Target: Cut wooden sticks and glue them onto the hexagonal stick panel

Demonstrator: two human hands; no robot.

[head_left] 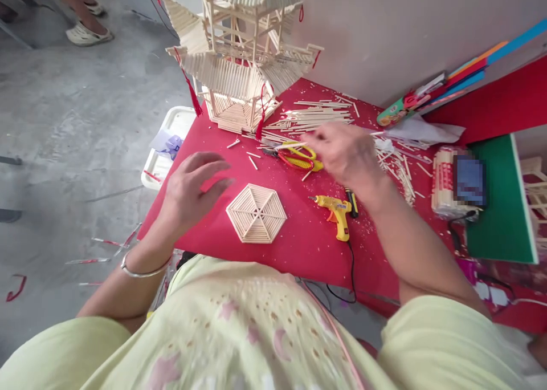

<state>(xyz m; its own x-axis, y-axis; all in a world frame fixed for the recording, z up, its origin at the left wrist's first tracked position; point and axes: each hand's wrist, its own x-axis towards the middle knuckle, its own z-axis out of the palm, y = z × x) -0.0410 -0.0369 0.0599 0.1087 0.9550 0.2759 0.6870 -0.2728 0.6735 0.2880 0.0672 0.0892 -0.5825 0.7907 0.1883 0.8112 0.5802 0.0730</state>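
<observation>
My left hand (194,187) is held above the table's left part, fingers apart and nothing in them. To its right, a hexagonal panel of thin wooden sticks (256,214) lies flat on the red table (294,253). My right hand (342,150) is beside the yellow-handled scissors (301,157), its fingers closed round a short wooden stick (293,145) that points left. Below that hand lies a yellow glue gun (337,212) with its nozzle to the left. Loose sticks (314,116) are spread behind the scissors.
A tall stick-built pagoda (231,73) with red tassels stands at the back left. On the right are a bundle of sticks (443,182), a green board (498,207) and a green tube (391,113). A white stool (179,119) stands left; someone's foot (89,33) shows beyond.
</observation>
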